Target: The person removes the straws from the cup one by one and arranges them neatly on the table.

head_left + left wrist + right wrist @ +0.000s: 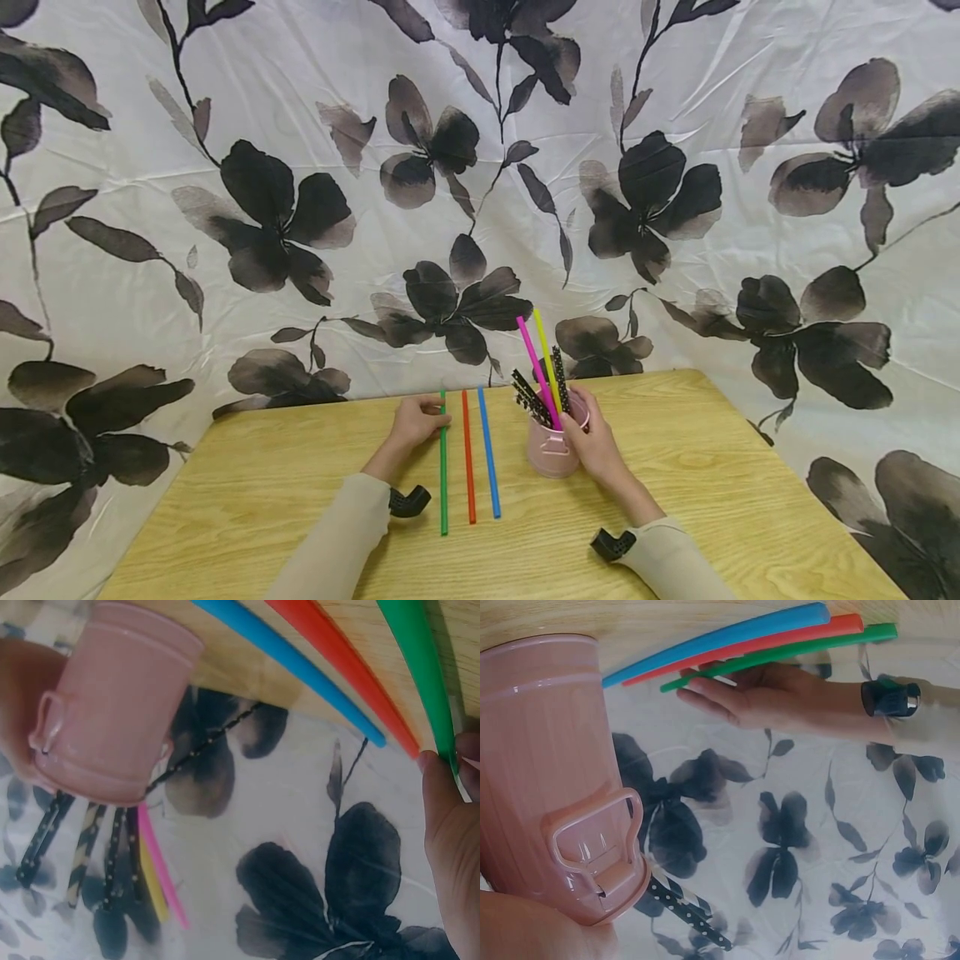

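Between thumb and fingers, my left hand [414, 423] pinches the green straw [444, 487] near its far end; the straw lies lengthwise on the table. Beside it on the right lie a red straw [469, 467] and a blue straw [489, 462], roughly parallel. My right hand [598, 446] grips the upper right side of a pink pail [546, 462] with small side handles [596, 836]. Upright in the pail lean a magenta straw [529, 346], a yellow straw [545, 346] and several black patterned straws [558, 375]. Their lower ends are hidden inside the pail.
The wood-grain table [697, 500] ends at a floral cloth [540, 167] hanging behind it. Black wrist devices sit on the left cuff [409, 502] and the right cuff [613, 546].
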`<state>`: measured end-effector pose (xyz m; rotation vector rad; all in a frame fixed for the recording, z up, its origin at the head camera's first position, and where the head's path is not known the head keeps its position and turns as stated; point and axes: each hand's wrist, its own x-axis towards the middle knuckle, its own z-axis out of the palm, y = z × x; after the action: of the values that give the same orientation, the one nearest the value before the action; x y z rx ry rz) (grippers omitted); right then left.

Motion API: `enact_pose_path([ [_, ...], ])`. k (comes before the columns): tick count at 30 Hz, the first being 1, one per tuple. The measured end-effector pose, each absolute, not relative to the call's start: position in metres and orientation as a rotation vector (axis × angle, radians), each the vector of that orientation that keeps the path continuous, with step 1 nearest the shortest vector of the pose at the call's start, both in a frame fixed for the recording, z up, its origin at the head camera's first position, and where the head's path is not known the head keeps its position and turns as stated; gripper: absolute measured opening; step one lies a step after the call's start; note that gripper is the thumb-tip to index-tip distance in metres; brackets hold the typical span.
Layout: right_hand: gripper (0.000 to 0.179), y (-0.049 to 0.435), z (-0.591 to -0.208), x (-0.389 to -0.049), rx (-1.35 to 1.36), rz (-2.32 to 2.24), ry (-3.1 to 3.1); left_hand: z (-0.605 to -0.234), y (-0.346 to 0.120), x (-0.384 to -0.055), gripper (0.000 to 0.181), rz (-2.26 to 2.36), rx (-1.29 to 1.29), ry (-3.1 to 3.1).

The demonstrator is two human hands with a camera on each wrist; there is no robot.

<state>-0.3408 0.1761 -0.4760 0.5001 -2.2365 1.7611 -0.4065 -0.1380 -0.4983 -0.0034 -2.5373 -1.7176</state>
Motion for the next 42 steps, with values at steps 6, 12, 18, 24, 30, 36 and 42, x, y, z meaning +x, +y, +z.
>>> enact_pose_path([
  [6, 0.048, 0.173, -0.460, -0.330, 0.517, 1.827, -2.227, -0.501, -0.134, -0.410, 0.035, -1.623, -0.001, -2.570],
  [12, 0.048, 0.171, -0.455, -0.325, 0.511, 1.805, -2.241, -0.500, -0.130, -0.408, 0.031, -1.536, -0.010, -2.591],
  [18, 0.049, 0.172, -0.457, -0.324, 0.495, 1.773, -2.265, -0.500, -0.129, -0.407, 0.031, -1.477, 0.009, -2.594],
  [24, 0.048, 0.172, -0.455, -0.322, 0.473, 1.755, -2.284, -0.501, -0.128, -0.407, 0.031, -1.395, -0.006, -2.607],
  [30, 0.049, 0.171, -0.453, -0.322, 0.479, 1.752, -2.282, -0.502, -0.130, -0.410, 0.026, -1.413, -0.024, -2.626],
  [36, 0.048, 0.171, -0.454, -0.323, 0.482, 1.755, -2.273, -0.501, -0.130, -0.411, 0.024, -1.390, -0.040, -2.653],
  [42, 0.050, 0.176, -0.467, -0.333, 0.486, 1.777, -2.260, -0.500, -0.129, -0.411, 0.024, -1.398, -0.024, -2.656],
])
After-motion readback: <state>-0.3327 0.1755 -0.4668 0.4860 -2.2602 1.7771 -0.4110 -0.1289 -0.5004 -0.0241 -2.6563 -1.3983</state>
